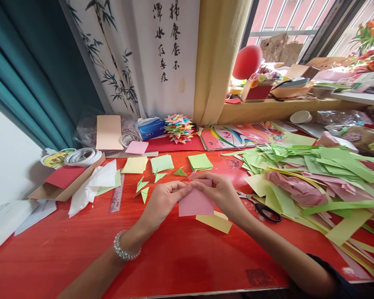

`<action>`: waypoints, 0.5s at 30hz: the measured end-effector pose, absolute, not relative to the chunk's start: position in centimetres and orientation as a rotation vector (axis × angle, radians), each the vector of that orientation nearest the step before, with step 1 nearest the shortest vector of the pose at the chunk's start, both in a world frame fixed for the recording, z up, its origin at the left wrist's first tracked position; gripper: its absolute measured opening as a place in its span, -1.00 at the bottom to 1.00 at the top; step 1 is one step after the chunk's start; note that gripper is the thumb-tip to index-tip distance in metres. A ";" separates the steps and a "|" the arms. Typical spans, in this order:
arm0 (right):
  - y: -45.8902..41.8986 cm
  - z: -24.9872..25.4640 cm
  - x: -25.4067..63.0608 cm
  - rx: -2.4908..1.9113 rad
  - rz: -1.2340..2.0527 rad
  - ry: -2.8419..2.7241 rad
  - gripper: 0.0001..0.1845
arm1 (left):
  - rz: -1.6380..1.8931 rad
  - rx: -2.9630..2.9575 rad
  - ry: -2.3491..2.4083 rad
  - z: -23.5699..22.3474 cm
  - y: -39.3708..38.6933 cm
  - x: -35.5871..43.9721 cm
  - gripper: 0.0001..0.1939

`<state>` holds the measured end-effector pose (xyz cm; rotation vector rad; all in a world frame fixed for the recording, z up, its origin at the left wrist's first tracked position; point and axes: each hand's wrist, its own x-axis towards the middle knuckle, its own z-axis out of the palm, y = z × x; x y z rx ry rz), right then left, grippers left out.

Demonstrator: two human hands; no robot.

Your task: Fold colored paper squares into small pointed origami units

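A square of pink paper point(195, 202) is held up over the red table, pinched along its far edge by both hands. My left hand point(166, 198) has thumb and fingers closed on that edge from the left. From the right, my right hand point(218, 192) grips it the same way, and the two thumbs nearly meet. Partly under the pink sheet lies a piece of yellow paper point(216, 223). Small folded green paper pieces point(144, 194) rest left of my hands. Beyond them sit stacks of yellow squares point(135, 165), pale green squares point(162, 163) and brighter green squares point(200, 162).
Scissors point(264, 209) lie right of my right forearm, beside a large heap of green, yellow and pink paper strips point(327, 166). At left are a clear ruler point(116, 197) and a cardboard tray point(65, 187). A multicoloured folded-paper ball point(178, 128) stands at the back.
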<state>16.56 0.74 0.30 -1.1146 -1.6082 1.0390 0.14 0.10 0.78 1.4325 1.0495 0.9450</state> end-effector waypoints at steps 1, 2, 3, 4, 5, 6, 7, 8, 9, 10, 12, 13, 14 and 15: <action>0.7 0.3 16.6 -1.118 1.048 -1.592 -0.74 | 0.968 1.417 1.065 0.7 0.1 0.1 -0.74; 0.6 0.3 16.6 -1.122 1.034 -1.586 -0.71 | 0.986 1.401 1.079 0.7 0.2 0.0 -0.73; 0.6 0.3 16.6 -1.127 0.991 -1.593 -0.70 | 0.999 1.386 1.089 0.6 0.3 -0.1 -0.72; 0.6 0.3 16.7 -1.130 0.921 -1.618 -0.71 | 1.005 1.373 1.091 0.7 0.3 -0.2 -0.72; 0.6 0.3 16.8 -1.123 0.831 -1.658 -0.72 | 1.009 1.361 1.088 0.7 0.4 -0.2 -0.71; 0.6 0.3 16.8 -1.100 0.744 -1.714 -0.73 | 1.010 1.349 1.080 0.7 0.4 -0.3 -0.72; 0.6 0.2 16.9 -1.062 0.675 -1.772 -0.72 | 1.007 1.337 1.070 0.8 0.4 -0.3 -0.72; 0.6 0.2 17.0 -1.018 0.627 -1.824 -0.71 | 1.004 1.323 1.061 0.8 0.5 -0.4 -0.73; 0.6 0.3 17.1 -0.977 0.604 -1.864 -0.71 | 1.000 1.312 1.053 0.9 0.5 -0.4 -0.74; 0.5 0.3 17.1 -0.946 0.607 -1.885 -0.70 | 0.995 1.309 1.048 1.0 0.4 -0.4 -0.74; 0.5 0.5 17.1 -0.952 0.695 -1.854 -0.72 | 0.988 1.330 1.048 1.1 0.4 -0.5 -0.76; 0.4 0.6 17.0 -0.982 0.777 -1.802 -0.74 | 0.985 1.351 1.053 1.2 0.4 -0.5 -0.75; 0.4 0.7 17.0 -1.015 0.877 -1.740 -0.75 | 0.983 1.374 1.061 1.2 0.3 -0.5 -0.75; 0.4 0.7 16.9 -1.043 0.988 -1.672 -0.74 | 0.983 1.398 1.071 1.2 0.3 -0.5 -0.74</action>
